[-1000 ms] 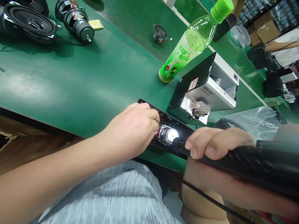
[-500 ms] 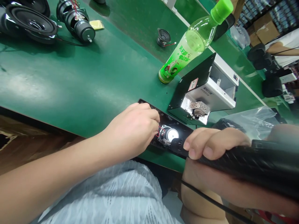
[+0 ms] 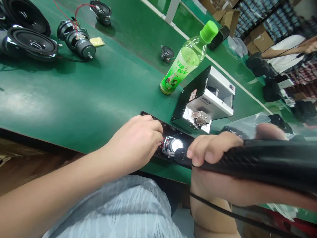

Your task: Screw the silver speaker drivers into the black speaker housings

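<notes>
A long black panel (image 3: pixel 184 136) lies at the near edge of the green bench, with a small speaker driver (image 3: pixel 173 145) set in it; the driver's silver back and red wires show. My left hand (image 3: pixel 135 142) rests curled on the panel just left of the driver, its fingertips pinched at the red wires. My right hand (image 3: pixel 214 150) is wrapped round a black electric screwdriver (image 3: pixel 260 163), whose tip end points at the driver. A black cable hangs down from the tool.
A green drink bottle (image 3: pixel 184 61) stands beside a silver and black screw feeder box (image 3: pixel 206 102) behind the panel. Loose speakers (image 3: pixel 32 44), a motor-like part (image 3: pixel 76 39) and small drivers (image 3: pixel 167 53) lie far left. A clear plastic bag (image 3: pixel 250 120) sits right. Another person's arm shows top right.
The view has swung so everything on the bench sits lower and further left. Both hands keep their hold at the driver; the screwdriver is a little more level.
</notes>
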Tool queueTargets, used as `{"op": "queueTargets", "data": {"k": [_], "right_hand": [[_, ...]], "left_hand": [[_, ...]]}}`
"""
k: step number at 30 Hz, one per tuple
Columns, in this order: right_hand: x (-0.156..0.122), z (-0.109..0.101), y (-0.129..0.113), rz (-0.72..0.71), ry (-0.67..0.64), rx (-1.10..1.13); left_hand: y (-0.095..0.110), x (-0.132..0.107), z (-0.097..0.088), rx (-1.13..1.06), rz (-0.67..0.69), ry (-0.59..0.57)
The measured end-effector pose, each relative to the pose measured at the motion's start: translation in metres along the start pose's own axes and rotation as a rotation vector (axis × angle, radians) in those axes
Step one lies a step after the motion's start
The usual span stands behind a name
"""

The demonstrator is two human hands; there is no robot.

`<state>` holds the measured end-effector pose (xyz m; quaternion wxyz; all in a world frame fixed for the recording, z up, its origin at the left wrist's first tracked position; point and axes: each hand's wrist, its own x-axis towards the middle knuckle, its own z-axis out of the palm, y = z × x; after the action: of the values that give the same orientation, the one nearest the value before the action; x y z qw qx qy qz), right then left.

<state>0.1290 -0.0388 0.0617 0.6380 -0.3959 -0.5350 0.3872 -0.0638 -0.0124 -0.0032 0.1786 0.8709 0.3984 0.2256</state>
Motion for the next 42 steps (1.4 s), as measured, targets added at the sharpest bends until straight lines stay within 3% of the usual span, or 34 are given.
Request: {"op": "queueTargets", "data": {"k": [4,8,11,18,21,24,29,32,37,42], "right_hand": [[0.0,0.002,0.012,0.028,0.056,0.126],[0.0,-0.002,0.026,-0.118,-0.014,0.174],[0.001,-0.003,0.028,-0.15,0.004,0.182],[0.001,0.001,0.012,-0.154,0.089,0.179],[0.004,0.004,0.001,-0.081,0.139,0.173],[0.009,0.004,-0.013,0.022,0.217,0.155],[0.01,-0.01,-0.032,-0.01,0.243,0.11],[0.015,-0.025,-0.037,-0.085,0.285,0.05],[0.046,-0.049,-0.024,-0.427,0.439,-0.056],[0.08,-0.055,0.001,-0.421,0.37,0.033]], "left_hand": [[0.001,-0.002,0.001,0.012,0.013,0.014],[0.001,-0.003,0.001,0.019,0.003,0.006],[0.001,-0.003,0.0,0.023,0.0,-0.012],[0.002,0.002,-0.008,0.08,0.015,-0.108],[0.003,0.008,-0.012,0.094,0.061,-0.142],[0.004,0.018,-0.013,0.1,0.151,-0.219],[0.004,0.039,-0.006,0.204,0.357,-0.432],[0.008,0.052,0.0,0.246,0.448,-0.524],[0.013,0.063,0.003,0.33,0.57,-0.61],[0.011,0.067,0.004,0.387,0.631,-0.623]]}}
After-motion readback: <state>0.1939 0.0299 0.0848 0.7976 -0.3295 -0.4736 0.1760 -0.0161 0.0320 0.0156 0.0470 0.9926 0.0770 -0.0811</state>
